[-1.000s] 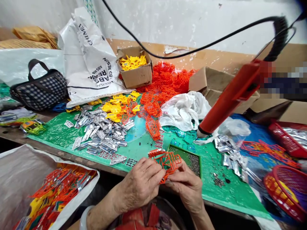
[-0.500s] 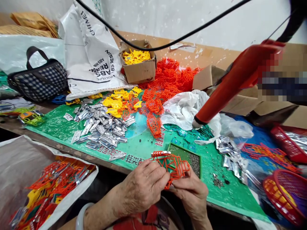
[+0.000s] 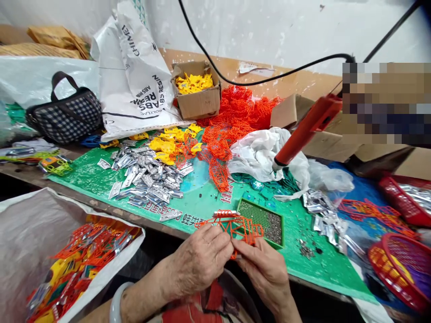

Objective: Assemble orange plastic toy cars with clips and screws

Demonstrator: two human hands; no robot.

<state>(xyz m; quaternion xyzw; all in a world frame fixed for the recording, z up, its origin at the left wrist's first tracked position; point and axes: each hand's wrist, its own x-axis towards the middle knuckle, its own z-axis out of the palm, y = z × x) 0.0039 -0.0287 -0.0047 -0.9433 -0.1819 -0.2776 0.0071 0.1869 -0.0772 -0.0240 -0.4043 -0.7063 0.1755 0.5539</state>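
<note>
Both hands grip an orange plastic cage frame (image 3: 251, 229), low over the front edge of the green-covered table. My left hand (image 3: 198, 260), with a pale bangle at the wrist, has its fingers closed on the frame's near left side. My right hand (image 3: 264, 271) pinches it at the lower right with thumb and fingers. A strip with silvery parts lies along the top of the frame. Just behind the frame is a green tray (image 3: 283, 232) of small screws. A red electric screwdriver (image 3: 305, 130) hangs tip down beyond the tray. The fingertips are partly hidden.
Silver parts (image 3: 151, 181) lie heaped at left, yellow parts (image 3: 164, 146) and orange frames (image 3: 242, 110) behind. An open sack (image 3: 23, 224) of assembled pieces stands front left. Red baskets (image 3: 380, 262) are at right. A cardboard box (image 3: 200, 103) holds yellow parts.
The orange frame has been turned slightly and my right hand has shifted its grip inward towards my left. The screwdriver and its cable have swung. The whole view has shifted a little.
</note>
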